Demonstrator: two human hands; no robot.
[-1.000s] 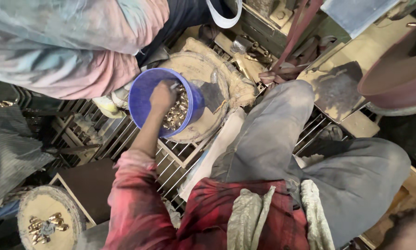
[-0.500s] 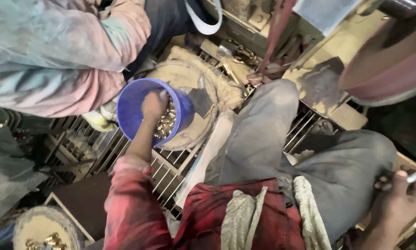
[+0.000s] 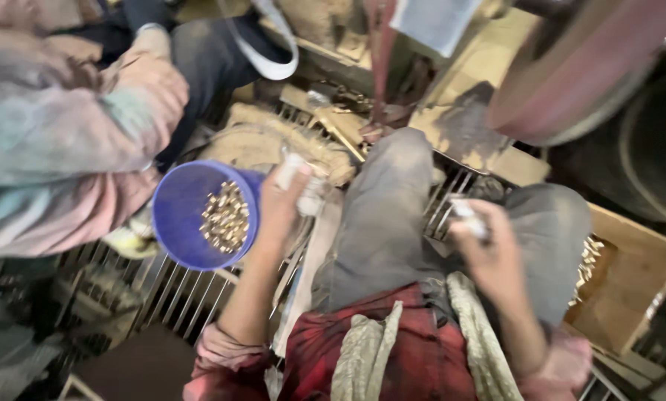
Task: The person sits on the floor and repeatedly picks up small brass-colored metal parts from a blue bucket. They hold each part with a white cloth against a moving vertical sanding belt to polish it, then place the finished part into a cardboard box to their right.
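Observation:
A blue plastic bowl [image 3: 184, 215] holds a heap of small brass-coloured metal pieces [image 3: 225, 217]. My left hand [image 3: 284, 200] is just right of the bowl's rim, above my grey trouser leg, closed around pale wrapped pieces [image 3: 302, 178]. My right hand [image 3: 489, 249] is over my right knee, fingers curled around a small pale metal piece [image 3: 468, 215]. Both hands are blurred by motion.
Another person in a faded pink and teal sleeve [image 3: 73, 141] crouches at the left. A metal grate floor [image 3: 177, 297] lies under the bowl. A wooden box [image 3: 630, 289] with brass pieces sits at the right. A large reddish wheel [image 3: 592, 67] stands at the top right.
My left hand has come out of the blue bowl holding pieces. My right hand has risen from the lower right to above my knee. The view has shifted left.

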